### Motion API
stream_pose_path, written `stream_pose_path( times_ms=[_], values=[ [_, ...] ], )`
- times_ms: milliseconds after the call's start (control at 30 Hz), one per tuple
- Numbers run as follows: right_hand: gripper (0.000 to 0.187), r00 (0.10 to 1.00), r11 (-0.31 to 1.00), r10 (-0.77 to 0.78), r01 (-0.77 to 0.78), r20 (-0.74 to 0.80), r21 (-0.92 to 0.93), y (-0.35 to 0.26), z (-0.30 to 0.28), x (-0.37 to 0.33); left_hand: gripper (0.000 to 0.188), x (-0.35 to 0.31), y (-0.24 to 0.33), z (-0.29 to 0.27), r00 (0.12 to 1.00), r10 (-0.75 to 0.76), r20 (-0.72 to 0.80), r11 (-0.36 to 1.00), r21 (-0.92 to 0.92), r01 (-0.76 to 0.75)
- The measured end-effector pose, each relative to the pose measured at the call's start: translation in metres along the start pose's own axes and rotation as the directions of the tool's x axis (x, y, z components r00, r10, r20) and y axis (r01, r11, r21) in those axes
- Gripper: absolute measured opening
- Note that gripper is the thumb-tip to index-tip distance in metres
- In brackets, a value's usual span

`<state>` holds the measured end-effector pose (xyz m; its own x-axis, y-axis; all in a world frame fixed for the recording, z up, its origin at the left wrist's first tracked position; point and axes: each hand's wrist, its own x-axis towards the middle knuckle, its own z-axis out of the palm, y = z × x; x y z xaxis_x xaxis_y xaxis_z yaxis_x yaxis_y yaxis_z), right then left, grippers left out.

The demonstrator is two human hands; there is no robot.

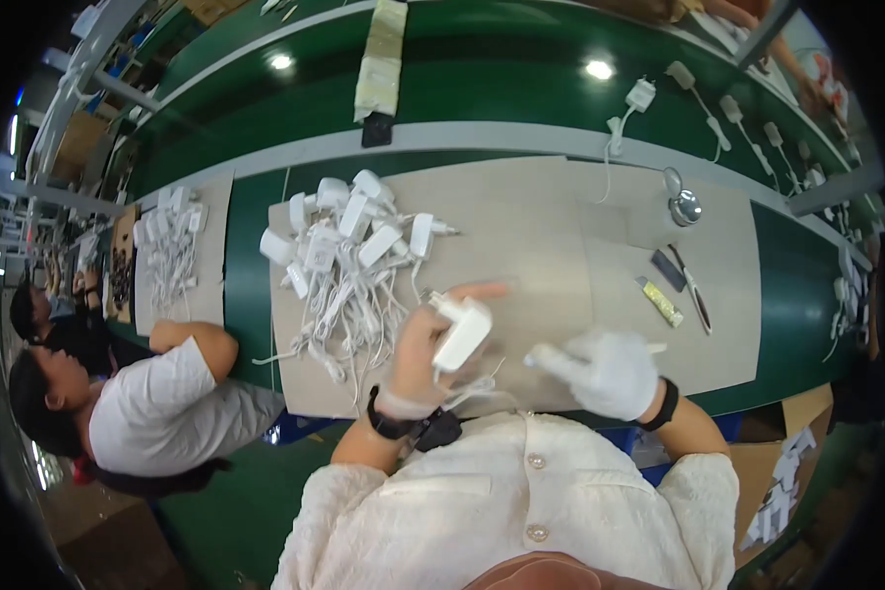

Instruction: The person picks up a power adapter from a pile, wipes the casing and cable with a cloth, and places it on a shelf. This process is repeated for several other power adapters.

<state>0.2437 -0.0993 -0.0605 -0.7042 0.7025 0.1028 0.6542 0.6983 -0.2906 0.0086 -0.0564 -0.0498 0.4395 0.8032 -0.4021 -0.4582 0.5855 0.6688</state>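
Observation:
My left hand (415, 356) is closed around a white power adapter (461, 332), its metal prongs toward the upper left. A thin white cord (482, 385) hangs beneath that hand. To its right, over the board, my right hand (612, 374) wears a white glove. Motion smears its fingers, which point left and look pressed together; a pale stub sticks out on its far right side, and what it belongs to cannot be made out. A tangled heap of white adapters with cords (349, 231) lies left of my left hand.
Brown cardboard (521, 226) covers the green bench. On its right lie a yellow-wrapped bar (661, 302), a dark block (669, 269), a pen-like tool (696, 295) and a lidded metal pot (685, 206). Adapters rest on the rear ledge (640, 95). A co-worker (167, 398) sits at left.

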Motion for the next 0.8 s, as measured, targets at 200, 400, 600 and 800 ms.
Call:
stream_pose_path(
  times_ms=[200,400,600,800],
  values=[
    [0.055,0.928,0.997,-0.008,-0.020,-0.373,-0.070,-0.001,-0.030,0.042,0.052,0.000,0.008,0.000,0.998,-0.020,0.058,0.980,0.201,0.008],
    [0.048,0.932,0.997,-0.059,0.041,-0.358,-0.059,-0.021,-0.029,0.050,0.046,-0.015,0.007,0.002,0.995,0.039,0.090,0.996,0.079,-0.046],
    [0.049,0.934,0.998,0.058,-0.046,-0.353,0.042,-0.009,-0.016,0.023,0.041,-0.010,0.007,-0.008,0.934,0.277,0.226,0.771,0.528,-0.356],
    [0.049,0.886,1.000,0.019,-0.020,-0.464,0.002,-0.038,-0.039,0.050,0.044,-0.019,-0.004,0.005,0.964,0.094,0.248,0.995,-0.008,-0.094]
  ],
)
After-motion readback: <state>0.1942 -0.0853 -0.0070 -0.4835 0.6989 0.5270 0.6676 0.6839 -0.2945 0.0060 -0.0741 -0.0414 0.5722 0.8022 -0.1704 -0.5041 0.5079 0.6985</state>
